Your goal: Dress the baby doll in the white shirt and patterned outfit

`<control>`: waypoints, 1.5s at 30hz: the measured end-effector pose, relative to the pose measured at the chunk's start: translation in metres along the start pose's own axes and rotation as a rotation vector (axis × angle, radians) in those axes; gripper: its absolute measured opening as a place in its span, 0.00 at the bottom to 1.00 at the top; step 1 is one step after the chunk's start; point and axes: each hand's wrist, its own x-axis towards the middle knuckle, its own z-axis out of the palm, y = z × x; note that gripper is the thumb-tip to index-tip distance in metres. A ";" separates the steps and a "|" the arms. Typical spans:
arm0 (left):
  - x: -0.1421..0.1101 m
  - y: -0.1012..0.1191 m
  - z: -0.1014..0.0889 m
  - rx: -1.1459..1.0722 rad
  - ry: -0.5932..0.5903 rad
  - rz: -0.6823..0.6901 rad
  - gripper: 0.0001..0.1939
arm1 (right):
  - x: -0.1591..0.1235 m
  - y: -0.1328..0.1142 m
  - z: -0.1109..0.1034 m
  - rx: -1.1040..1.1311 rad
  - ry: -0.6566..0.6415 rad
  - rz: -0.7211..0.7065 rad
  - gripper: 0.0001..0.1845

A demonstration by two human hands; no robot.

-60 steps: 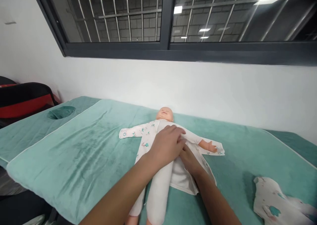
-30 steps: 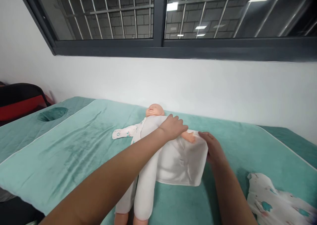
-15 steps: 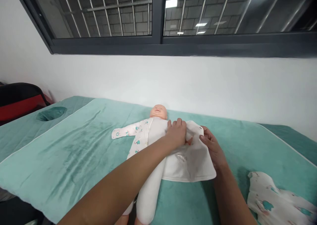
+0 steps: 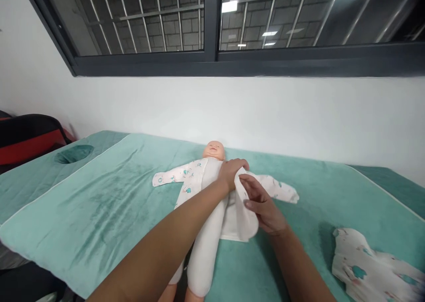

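Observation:
A baby doll (image 4: 213,150) lies face up with its head toward the wall, wearing a white baby shirt (image 4: 190,178) with a green print and white bottoms (image 4: 206,253). Both printed sleeves stretch out sideways. My right hand (image 4: 265,204) pinches the edge of the shirt's right-hand front panel, lifted and folded toward the doll's middle, its plain inner side showing. At the chest, my left hand (image 4: 232,173) is closed on the shirt near that panel's upper edge; the panel and the hand's back partly hide its fingers.
A green plush cover (image 4: 109,204) spreads over the bed, which has a round hole (image 4: 73,154) at left. Another printed baby garment (image 4: 368,262) lies crumpled at right. A black and red object (image 4: 31,138) stands far left. Behind are a white wall and barred window.
My right hand has brought the shirt panel leftward across the doll's body, folding it over. The doll's right-hand sleeve has come into view. My left hand has shifted slightly left.

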 end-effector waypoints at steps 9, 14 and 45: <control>-0.008 -0.040 -0.057 -0.202 0.120 -0.039 0.08 | 0.001 0.005 0.007 0.027 -0.404 0.137 0.31; -0.028 -0.056 -0.074 -0.186 0.193 -0.067 0.05 | 0.001 0.005 0.007 -0.090 -0.363 0.165 0.22; -0.225 -0.079 -0.035 -0.658 0.375 -0.442 0.12 | -0.183 -0.008 -0.014 -1.678 0.497 -0.132 0.16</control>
